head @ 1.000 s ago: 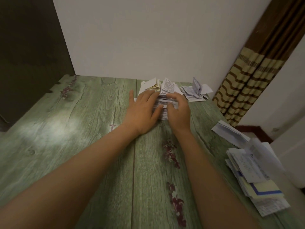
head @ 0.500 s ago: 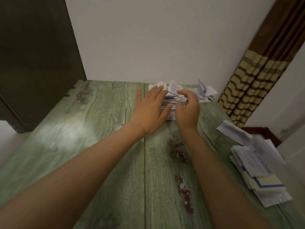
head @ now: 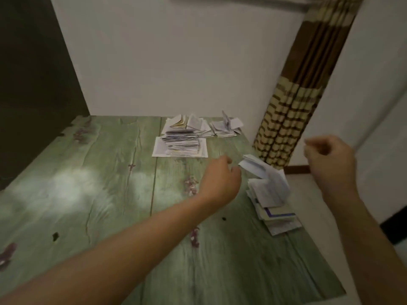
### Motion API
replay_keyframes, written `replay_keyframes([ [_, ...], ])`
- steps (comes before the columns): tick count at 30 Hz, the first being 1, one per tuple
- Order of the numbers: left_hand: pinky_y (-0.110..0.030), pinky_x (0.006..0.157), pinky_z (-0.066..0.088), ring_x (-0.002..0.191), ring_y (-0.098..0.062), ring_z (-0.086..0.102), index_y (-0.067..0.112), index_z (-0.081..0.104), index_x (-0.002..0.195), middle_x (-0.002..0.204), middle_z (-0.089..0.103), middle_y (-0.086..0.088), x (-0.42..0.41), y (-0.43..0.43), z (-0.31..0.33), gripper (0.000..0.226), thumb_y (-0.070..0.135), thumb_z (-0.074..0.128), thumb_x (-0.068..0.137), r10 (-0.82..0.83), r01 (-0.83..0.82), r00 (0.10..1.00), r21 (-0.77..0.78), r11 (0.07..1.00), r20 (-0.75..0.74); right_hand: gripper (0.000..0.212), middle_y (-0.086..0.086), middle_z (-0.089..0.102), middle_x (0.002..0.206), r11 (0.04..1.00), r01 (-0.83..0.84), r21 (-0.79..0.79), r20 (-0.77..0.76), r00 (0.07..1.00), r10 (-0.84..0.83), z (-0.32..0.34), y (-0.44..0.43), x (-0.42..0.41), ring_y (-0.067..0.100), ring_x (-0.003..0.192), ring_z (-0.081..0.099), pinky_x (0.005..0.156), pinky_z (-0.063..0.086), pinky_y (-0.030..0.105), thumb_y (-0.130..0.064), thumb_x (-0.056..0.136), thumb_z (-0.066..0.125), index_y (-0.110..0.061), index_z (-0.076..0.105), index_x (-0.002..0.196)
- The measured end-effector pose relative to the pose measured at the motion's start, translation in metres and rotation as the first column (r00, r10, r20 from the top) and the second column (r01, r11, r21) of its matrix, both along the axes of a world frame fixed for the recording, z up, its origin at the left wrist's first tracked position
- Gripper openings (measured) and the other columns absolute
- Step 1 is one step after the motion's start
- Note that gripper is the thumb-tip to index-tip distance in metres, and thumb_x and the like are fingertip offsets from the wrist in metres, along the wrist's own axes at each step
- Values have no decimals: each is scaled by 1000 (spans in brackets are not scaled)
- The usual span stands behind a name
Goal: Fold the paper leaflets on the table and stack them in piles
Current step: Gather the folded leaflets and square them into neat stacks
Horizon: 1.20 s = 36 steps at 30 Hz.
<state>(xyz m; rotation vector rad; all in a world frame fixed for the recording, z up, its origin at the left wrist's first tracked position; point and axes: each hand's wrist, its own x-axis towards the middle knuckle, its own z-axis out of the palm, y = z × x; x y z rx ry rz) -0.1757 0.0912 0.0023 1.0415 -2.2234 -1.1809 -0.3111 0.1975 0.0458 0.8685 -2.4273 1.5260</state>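
Left hand (head: 222,175): fingers curled, tips just beside the corner of a white creased paper leaflet (head: 254,166); contact cannot be determined. Right hand (head: 330,164): fingers loosely curled, holding nothing, right of the loose white leaflet pile (head: 275,208). White folded-leaflet stack (head: 182,144) lies beyond the left fingertips on the green wooden table (head: 88,194)

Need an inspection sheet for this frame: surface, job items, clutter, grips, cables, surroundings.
Surface: green wood-grain table with purple flower marks.
Job's things: tall pile of folded white paper leaflets on a flat white sheet; lower folded piles behind it at the far edge; loose heap of unfolded leaflets at the right edge.
Clutter: nothing seen.
Grips: left hand at the heap's top leaflet, contact unclear; right hand raised beyond the table's right edge, loosely curled, empty.
Cables: nothing seen.
Surroundings: white wall; brown-and-cream striped curtain; dark panel at left.
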Motion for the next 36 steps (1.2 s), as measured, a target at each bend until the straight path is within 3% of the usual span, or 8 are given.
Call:
replay_keyframes([
  [2,-26,70,45,85,-14,53,7,45,129,116,51,-9,-9,18,0,39,30,41,98,67,-67,998,275,959,10,26,13,59,93,980,0,201,217,975,-45,-21,15,-16,23,87,54,78,42,34,-19,90,60,1,61,105],
  [7,-40,94,48,111,-31,54,7,36,137,127,49,-15,-38,43,-3,58,47,40,95,179,-182,981,688,702,76,35,5,52,80,900,-278,336,571,820,40,-49,23,-2,21,83,49,82,45,39,-43,90,54,-11,56,77],
  [11,-36,88,50,108,-30,56,5,41,134,126,51,-15,-53,53,-16,59,48,40,94,209,-217,974,612,761,87,50,5,48,73,846,-273,458,494,870,13,-64,17,-6,19,72,48,60,35,29,-61,80,57,-13,50,69],
  [17,-36,87,51,111,-31,54,3,45,129,130,46,-17,-54,58,-23,40,22,49,94,182,-240,968,419,876,174,86,18,49,123,724,-121,679,322,935,-147,-76,7,0,32,112,52,85,44,34,-65,67,68,-4,44,122],
  [22,-31,70,48,103,-31,59,1,50,119,121,54,-18,-46,57,-28,31,6,48,89,156,-198,977,367,909,143,65,16,42,125,724,-42,688,196,972,-130,-79,-2,12,30,112,48,87,43,35,-46,76,71,-9,47,124],
  [29,-28,76,49,107,-28,56,2,49,121,123,51,-15,-28,56,-38,31,5,48,90,170,-194,979,264,945,110,54,10,59,120,713,-299,634,438,899,-12,-78,-9,5,25,108,58,75,44,27,-28,75,75,-9,56,121],
  [33,-28,75,52,104,-24,57,3,46,118,122,51,-14,-18,54,-41,28,2,48,90,178,-183,983,285,941,41,68,14,40,131,661,-168,732,307,946,-99,-79,-11,21,27,117,43,90,40,33,-39,76,72,-14,41,131],
  [36,-18,61,44,99,-21,54,2,46,120,122,51,-15,-12,55,-39,30,1,50,90,163,-164,986,282,945,27,83,17,36,134,724,-202,659,425,895,-137,-72,-13,25,27,120,43,84,41,30,-31,76,75,-5,24,137],
])
